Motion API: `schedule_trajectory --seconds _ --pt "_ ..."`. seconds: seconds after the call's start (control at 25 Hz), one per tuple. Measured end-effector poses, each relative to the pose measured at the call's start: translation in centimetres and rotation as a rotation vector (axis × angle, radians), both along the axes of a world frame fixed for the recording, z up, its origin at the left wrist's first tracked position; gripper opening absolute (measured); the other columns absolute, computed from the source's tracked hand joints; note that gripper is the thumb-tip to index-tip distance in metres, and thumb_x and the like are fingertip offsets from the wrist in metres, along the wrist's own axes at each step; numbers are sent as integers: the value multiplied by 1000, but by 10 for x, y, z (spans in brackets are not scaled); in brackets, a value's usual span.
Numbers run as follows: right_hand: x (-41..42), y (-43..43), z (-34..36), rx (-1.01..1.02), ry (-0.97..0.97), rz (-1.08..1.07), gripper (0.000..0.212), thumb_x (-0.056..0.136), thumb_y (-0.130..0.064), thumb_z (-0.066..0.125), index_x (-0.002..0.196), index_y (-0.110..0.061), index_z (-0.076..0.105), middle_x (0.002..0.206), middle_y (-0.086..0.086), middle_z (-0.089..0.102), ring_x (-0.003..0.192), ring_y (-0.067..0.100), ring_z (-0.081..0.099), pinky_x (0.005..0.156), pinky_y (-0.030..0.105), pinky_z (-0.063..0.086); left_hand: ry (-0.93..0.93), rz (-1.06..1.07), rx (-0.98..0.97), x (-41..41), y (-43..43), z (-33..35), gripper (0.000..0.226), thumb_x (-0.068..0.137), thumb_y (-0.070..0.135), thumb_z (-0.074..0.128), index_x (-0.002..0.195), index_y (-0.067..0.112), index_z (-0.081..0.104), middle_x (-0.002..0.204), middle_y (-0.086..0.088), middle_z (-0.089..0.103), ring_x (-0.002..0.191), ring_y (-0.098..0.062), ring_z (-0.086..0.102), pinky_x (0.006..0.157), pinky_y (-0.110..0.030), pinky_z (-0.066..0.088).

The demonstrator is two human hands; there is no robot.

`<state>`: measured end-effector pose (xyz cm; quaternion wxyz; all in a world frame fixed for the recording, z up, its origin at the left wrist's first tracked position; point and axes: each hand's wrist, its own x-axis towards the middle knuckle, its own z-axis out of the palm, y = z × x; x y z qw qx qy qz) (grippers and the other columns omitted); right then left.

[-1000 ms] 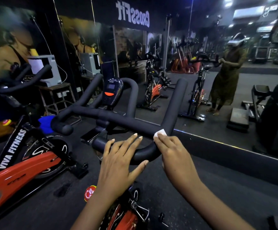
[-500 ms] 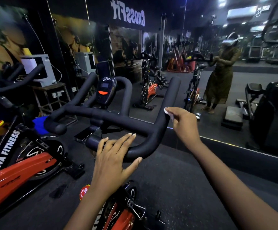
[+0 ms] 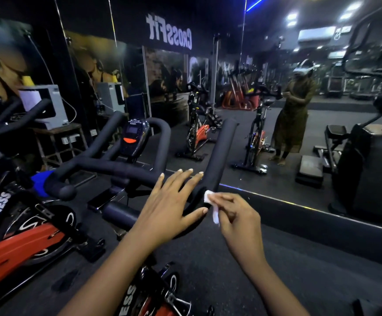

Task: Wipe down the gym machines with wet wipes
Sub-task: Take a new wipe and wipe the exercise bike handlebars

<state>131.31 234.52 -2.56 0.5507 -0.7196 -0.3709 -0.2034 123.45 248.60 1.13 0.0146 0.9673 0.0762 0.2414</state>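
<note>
A black padded handlebar (image 3: 121, 167) of a red-and-black exercise bike (image 3: 147, 303) fills the middle of the view. The left hand (image 3: 171, 208) lies flat across the bar's near right bend, fingers straight and spread, thumb stretched out to the right. It grips nothing, and the palm hides the stretch of bar beneath it.

Just beside it, the right hand (image 3: 237, 215) has its fingers curled and pinches a small crumpled white wet wipe (image 3: 208, 197). The wipe is pressed against the outer side of the bar where the right prong begins to rise. Only an upper corner and a thin lower strip of the wipe show, as the rest is tucked behind the fingers. The left thumb tip lies very near the wipe, but I cannot tell whether they touch.

Between the prongs sits a dark oval console (image 3: 134, 136) with an orange button, its screen too dim to read. The bike itself is mostly cut off by the bottom edge, showing only bits of red frame and white letters.

At the left stands a second red bike (image 3: 19, 245), its "FITNESS" lettering cut by the frame edge. A bright blue object (image 3: 40, 180) on it is half hidden behind the handlebar end, and I cannot make out what it is.

Ahead, a wall mirror (image 3: 322, 142) reflects more bikes and a person in a long dark-green garment (image 3: 290, 124) wearing a white headset. The reflected hands are too small to read.
</note>
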Motion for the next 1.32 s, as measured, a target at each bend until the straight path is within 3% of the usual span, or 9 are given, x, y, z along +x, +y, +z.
schedule_trajectory --seconds 0.16,0.32,0.44,0.6,0.8,1.0,1.12,1.2,1.32 --pt "74 10 54 137 29 -154 37 78 13 55 102 -10 72 98 -3 66 89 1 59 82 -1 36 148 -3 -18 23 8 -4 104 60 86 -5 150 36 8 157 14 13 145 -5 2 117 -34 -4" --pt "152 47 86 56 -5 -248 37 77 14 50 102 -3 71 105 12 68 99 24 63 88 6 36 158 -10 6 23 10 -6 114 52 86 -28 150 39 7 156 18 12 145 -2 -3 116 -31 -9" --pt "156 59 77 85 -1 -259 44 76 17 46 106 -3 69 109 12 67 103 24 62 94 14 37 165 -7 2 22 7 -4 113 52 84 -30 149 40 6 156 19 12 145 -2 -3 114 -28 -10" --pt "107 55 32 141 -89 -236 47 71 20 51 104 -7 71 106 7 67 98 15 61 94 7 35 169 -2 -1 24 6 -2 107 58 88 -18 149 39 10 156 17 15 145 -4 2 112 -27 -10" --pt "48 37 -11 19 -245 -181 41 70 5 54 105 -10 71 105 2 68 98 7 54 96 4 32 180 7 -3 22 4 -2 93 65 76 -7 150 39 7 157 18 12 145 -4 0 113 -27 -9" --pt "87 31 52 -37 -414 -118 36 75 -1 48 101 -6 72 102 9 69 97 18 60 90 21 44 175 13 -1 22 3 -3 102 60 84 -13 150 39 6 157 17 12 145 -4 0 117 -31 -5" --pt "133 50 113 -439 -523 -197 34 79 2 55 111 -5 67 113 11 63 105 28 56 84 38 50 172 17 10 21 4 -4 114 50 83 -32 149 41 6 156 18 12 145 -4 0 116 -31 -5" --pt "149 61 125 -787 -587 -255 31 92 -10 44 119 -9 59 121 7 54 117 23 45 85 36 47 165 11 8 21 4 -4 114 50 82 -34 149 41 6 157 18 12 145 -4 0 116 -30 -6" --pt "149 60 108 -916 -661 -272 31 96 -13 35 119 -7 54 123 7 50 120 23 40 83 37 49 157 10 16 21 4 -4 113 52 81 -34 149 40 8 156 18 13 145 -4 1 116 -30 -5"
